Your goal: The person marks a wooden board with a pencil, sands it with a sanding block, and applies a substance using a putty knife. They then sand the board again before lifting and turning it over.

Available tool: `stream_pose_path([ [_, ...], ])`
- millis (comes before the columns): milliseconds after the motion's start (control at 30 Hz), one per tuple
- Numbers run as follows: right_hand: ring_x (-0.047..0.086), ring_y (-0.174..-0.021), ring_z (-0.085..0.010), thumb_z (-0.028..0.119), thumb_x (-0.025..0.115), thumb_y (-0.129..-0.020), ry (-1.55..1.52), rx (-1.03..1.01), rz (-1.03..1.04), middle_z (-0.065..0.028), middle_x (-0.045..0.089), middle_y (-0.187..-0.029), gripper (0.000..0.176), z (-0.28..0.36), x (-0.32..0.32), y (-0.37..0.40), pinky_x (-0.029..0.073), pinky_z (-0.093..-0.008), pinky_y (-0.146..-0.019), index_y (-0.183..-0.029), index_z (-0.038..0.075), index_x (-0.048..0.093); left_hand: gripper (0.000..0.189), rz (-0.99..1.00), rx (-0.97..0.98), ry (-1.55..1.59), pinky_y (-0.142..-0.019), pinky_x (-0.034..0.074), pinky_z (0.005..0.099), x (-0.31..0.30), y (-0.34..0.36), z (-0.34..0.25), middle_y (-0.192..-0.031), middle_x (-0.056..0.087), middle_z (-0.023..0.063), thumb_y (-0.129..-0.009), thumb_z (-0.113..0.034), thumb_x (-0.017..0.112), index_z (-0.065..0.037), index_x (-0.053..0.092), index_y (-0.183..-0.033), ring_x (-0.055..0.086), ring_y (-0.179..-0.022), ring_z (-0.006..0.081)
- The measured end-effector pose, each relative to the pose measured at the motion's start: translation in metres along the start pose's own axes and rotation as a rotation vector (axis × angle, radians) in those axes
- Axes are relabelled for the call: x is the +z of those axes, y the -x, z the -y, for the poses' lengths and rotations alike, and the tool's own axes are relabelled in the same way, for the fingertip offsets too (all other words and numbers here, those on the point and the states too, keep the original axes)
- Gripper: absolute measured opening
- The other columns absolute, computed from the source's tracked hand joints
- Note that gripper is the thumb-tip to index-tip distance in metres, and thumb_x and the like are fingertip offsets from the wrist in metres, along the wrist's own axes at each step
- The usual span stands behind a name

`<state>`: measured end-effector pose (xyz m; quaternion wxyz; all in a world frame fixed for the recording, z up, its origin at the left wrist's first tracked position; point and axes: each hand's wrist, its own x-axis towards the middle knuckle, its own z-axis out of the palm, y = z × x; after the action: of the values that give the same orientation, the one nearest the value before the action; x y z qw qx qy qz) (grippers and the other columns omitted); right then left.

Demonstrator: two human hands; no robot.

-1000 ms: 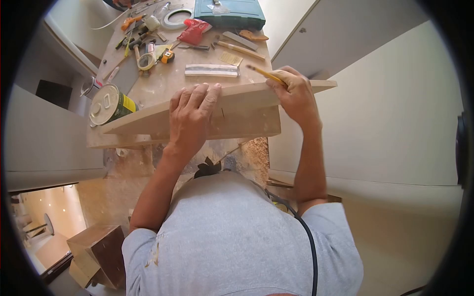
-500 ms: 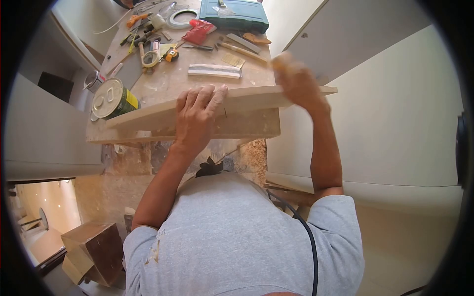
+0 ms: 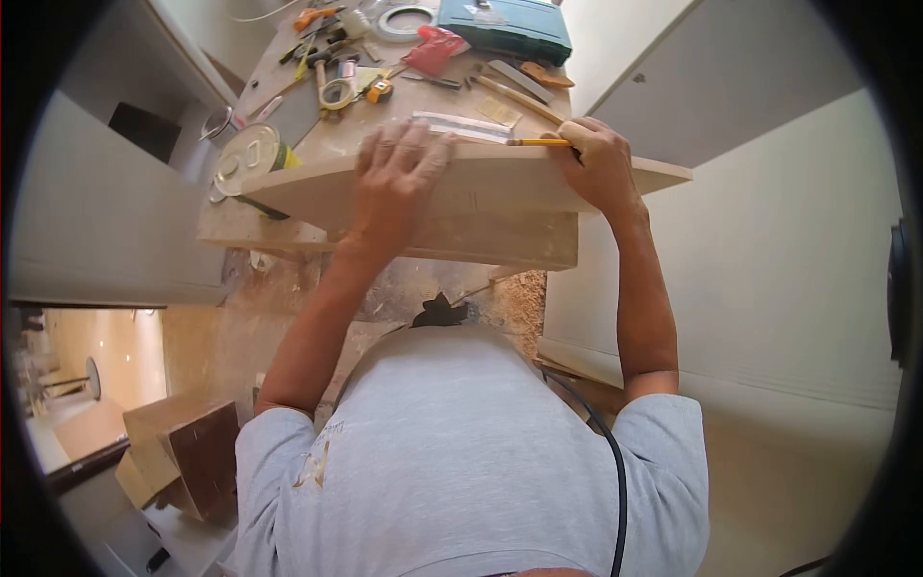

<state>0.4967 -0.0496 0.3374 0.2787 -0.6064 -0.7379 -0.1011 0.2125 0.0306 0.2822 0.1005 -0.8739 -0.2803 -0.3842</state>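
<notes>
My right hand (image 3: 604, 165) grips a slim yellow pencil (image 3: 538, 142) at the top edge of a long, pale wooden board (image 3: 490, 181) tilted across the dusty wooden desk (image 3: 327, 146); my blurred left hand (image 3: 396, 181) lies over that edge, its grip unclear. Crowding the board's far side are a flat white-and-grey strip (image 3: 463, 128) and, leftward, a round green-and-yellow can (image 3: 252, 159).

Teal case (image 3: 507, 32) | red bag (image 3: 435, 52) nr | brn box (image 3: 200, 454) lwr-L
</notes>
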Motion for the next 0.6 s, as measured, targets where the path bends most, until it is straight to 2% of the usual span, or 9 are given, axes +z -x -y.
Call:
stream_pose_path([
  [33, 0.068, -0.087, -0.0310, 0.016, 0.070, -0.086, 0.029, 0.058, 0.006, -0.0083, 0.069, -0.086, 0.008, -0.001, 0.003, -0.001, 0.055, -0.0422, -0.076, -0.086, 0.008, 0.072, 0.044, -0.011, 0.001, -0.071, -0.110, 0.040, 0.0466, -0.007, 0.004, 0.011, -0.127, 0.067, 0.0109, -0.089, -0.008, 0.067, -0.018, 0.070, -0.131, 0.061, -0.121, 0.0284],
  [100, 0.068, -0.082, -0.0310, 0.014, 0.070, -0.086, 0.016, 0.016, -0.078, -0.0089, 0.068, -0.081, 0.008, 0.000, 0.010, -0.004, 0.054, -0.0425, -0.073, -0.083, 0.006, 0.070, 0.042, 0.077, -0.017, -0.299, -0.110, 0.040, 0.0498, -0.031, 0.027, 0.044, -0.132, 0.065, 0.0133, -0.090, -0.009, 0.069, -0.016, 0.069, -0.131, 0.059, -0.127, 0.0296],
  [200, 0.067, -0.078, -0.0305, 0.014, 0.070, -0.086, 0.050, 0.066, -0.115, -0.0088, 0.067, -0.079, 0.010, -0.003, 0.014, -0.008, 0.053, -0.0417, -0.070, -0.081, 0.006, 0.070, 0.039, 0.050, -0.174, -0.525, -0.109, 0.042, 0.0483, -0.066, 0.099, 0.133, -0.137, 0.062, 0.0197, -0.092, -0.017, 0.073, -0.006, 0.068, -0.129, 0.056, -0.132, 0.0316],
  [267, 0.066, -0.075, -0.0299, 0.015, 0.070, -0.087, 0.030, 0.061, -0.115, -0.0093, 0.067, -0.076, 0.013, -0.005, 0.016, -0.011, 0.052, -0.0409, -0.067, -0.080, 0.005, 0.069, 0.048, 0.130, -0.579, -0.496, -0.107, 0.044, 0.0465, -0.104, 0.135, 0.181, -0.134, 0.063, 0.0205, -0.092, -0.022, 0.075, -0.003, 0.063, -0.135, 0.056, -0.131, 0.0355],
  [300, 0.066, -0.075, -0.0299, 0.015, 0.070, -0.087, 0.032, 0.064, -0.116, -0.0093, 0.067, -0.076, 0.013, -0.006, 0.017, -0.012, 0.052, -0.0409, -0.067, -0.080, 0.005, 0.069, 0.048, 0.130, -0.577, -0.493, -0.107, 0.044, 0.0465, -0.118, 0.136, 0.176, -0.134, 0.063, 0.0205, -0.092, -0.022, 0.075, -0.003, 0.063, -0.135, 0.056, -0.131, 0.0355],
  [367, 0.066, -0.074, -0.0296, 0.017, 0.071, -0.088, 0.056, 0.039, -0.156, -0.0093, 0.066, -0.075, 0.015, -0.008, 0.020, -0.011, 0.052, -0.0405, -0.066, -0.079, 0.005, 0.068, 0.053, 0.028, -0.924, -0.265, -0.108, 0.044, 0.0435, -0.149, 0.126, 0.165, -0.140, 0.059, 0.0213, -0.093, -0.029, 0.075, -0.004, 0.062, -0.137, 0.052, -0.134, 0.0373],
  [400, 0.066, -0.074, -0.0296, 0.017, 0.071, -0.088, 0.058, 0.034, -0.154, -0.0093, 0.066, -0.075, 0.015, -0.007, 0.021, -0.011, 0.052, -0.0405, -0.066, -0.079, 0.005, 0.068, 0.053, 0.025, -0.927, -0.264, -0.108, 0.044, 0.0435, -0.153, 0.115, 0.153, -0.140, 0.059, 0.0213, -0.093, -0.029, 0.075, -0.004, 0.062, -0.137, 0.052, -0.134, 0.0373],
  [467, 0.065, -0.072, -0.0298, 0.018, 0.072, -0.087, 0.083, 0.076, -0.175, -0.0091, 0.065, -0.074, 0.019, -0.001, 0.021, -0.008, 0.051, -0.0401, -0.065, -0.077, 0.004, 0.066, 0.051, -0.150, -0.491, -0.058, -0.114, 0.036, 0.0502, -0.149, 0.092, 0.108, -0.145, 0.054, 0.0228, -0.093, -0.037, 0.074, -0.008, 0.066, -0.134, 0.046, -0.140, 0.0394],
  [600, 0.063, -0.069, -0.0294, 0.019, 0.074, -0.086, 0.089, 0.066, -0.208, -0.0084, 0.064, -0.073, 0.022, 0.007, 0.018, 0.003, 0.049, -0.0398, -0.062, -0.073, 0.004, 0.064, 0.063, -0.032, -0.103, -0.088, -0.118, 0.031, 0.0502, -0.120, 0.061, 0.061, -0.155, 0.044, 0.0195, -0.090, -0.031, 0.077, -0.013, 0.057, -0.146, 0.041, -0.145, 0.0335],
])
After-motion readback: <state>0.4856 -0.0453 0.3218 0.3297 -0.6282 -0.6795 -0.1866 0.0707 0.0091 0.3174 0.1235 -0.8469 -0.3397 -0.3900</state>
